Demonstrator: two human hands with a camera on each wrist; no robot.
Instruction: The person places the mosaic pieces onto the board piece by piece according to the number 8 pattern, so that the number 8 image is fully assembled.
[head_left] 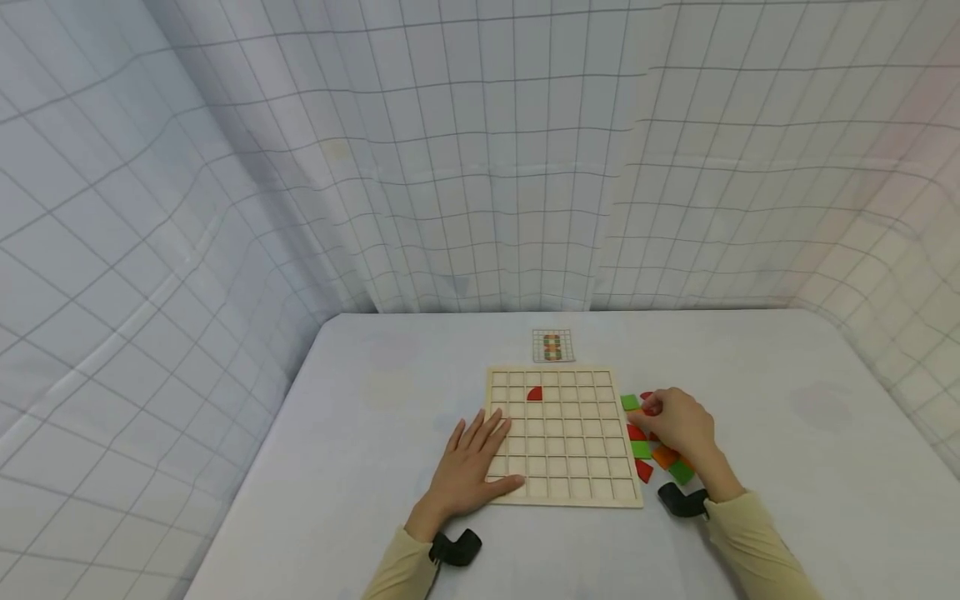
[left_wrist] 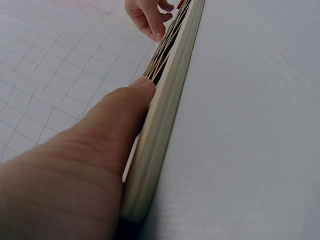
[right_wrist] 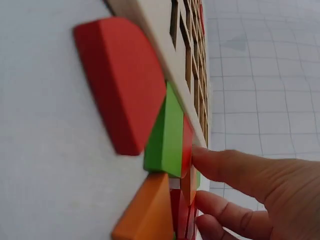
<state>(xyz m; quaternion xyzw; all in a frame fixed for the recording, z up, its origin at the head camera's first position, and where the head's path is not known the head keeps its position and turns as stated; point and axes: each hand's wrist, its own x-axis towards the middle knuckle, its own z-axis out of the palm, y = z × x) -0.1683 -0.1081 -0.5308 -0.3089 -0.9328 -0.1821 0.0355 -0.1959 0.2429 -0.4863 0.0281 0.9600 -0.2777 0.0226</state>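
A pale wooden board (head_left: 566,492) divided into square cells lies on the table. One red quarter-round block (head_left: 535,393) sits in a cell near its upper left. My left hand (head_left: 468,471) rests on the board's left edge, fingers spread and straight; the left thumb (left_wrist: 125,105) lies along the near rim in the left wrist view. Beside the board's right edge, my right hand (head_left: 681,425) reaches into loose coloured blocks. Its thumb and curled fingers pinch an orange block (right_wrist: 189,185), partly hidden. Around it are a green block (right_wrist: 167,135) and a red block (right_wrist: 122,85).
A small card (head_left: 553,345) with a grid and a coloured pattern lies beyond the board. More loose blocks, including a green block (head_left: 681,472) and an orange block (head_left: 664,456), lie by the right wrist. White grid-lined curtains (head_left: 487,167) surround the white table (head_left: 375,400).
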